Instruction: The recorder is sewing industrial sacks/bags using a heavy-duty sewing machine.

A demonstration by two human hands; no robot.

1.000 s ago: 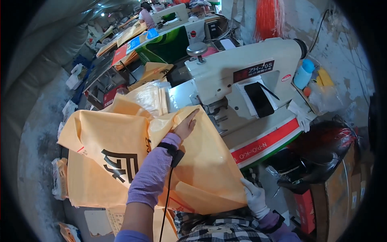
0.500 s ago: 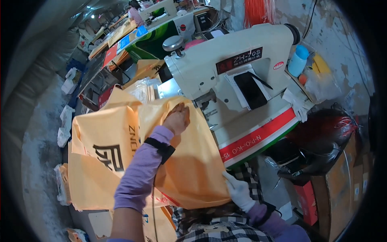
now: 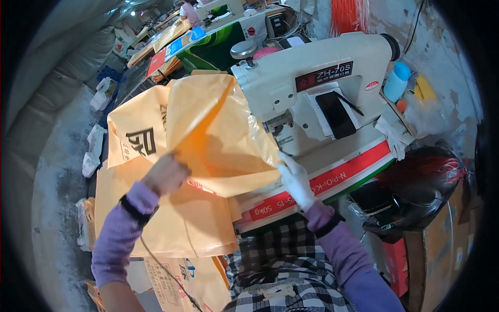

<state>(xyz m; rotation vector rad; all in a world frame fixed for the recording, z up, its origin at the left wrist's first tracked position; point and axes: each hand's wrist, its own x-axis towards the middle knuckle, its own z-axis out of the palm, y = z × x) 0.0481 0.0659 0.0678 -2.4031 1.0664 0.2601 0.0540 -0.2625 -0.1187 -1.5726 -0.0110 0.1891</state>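
Orange sack [image 3: 195, 112], spread between and beyond our fingers | our bare left hand [image 3: 167, 175] curled, pinching its near left edge | our gloved right hand [image 3: 296, 181] pinching its right edge | sewing machine [image 3: 332, 52] beyond right fingers | done: both edges gripped, one fold gaping | remaining: we cannot tell, no stitching visible

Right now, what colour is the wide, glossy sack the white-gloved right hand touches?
Light orange; the glossy sack shows best in the head view.
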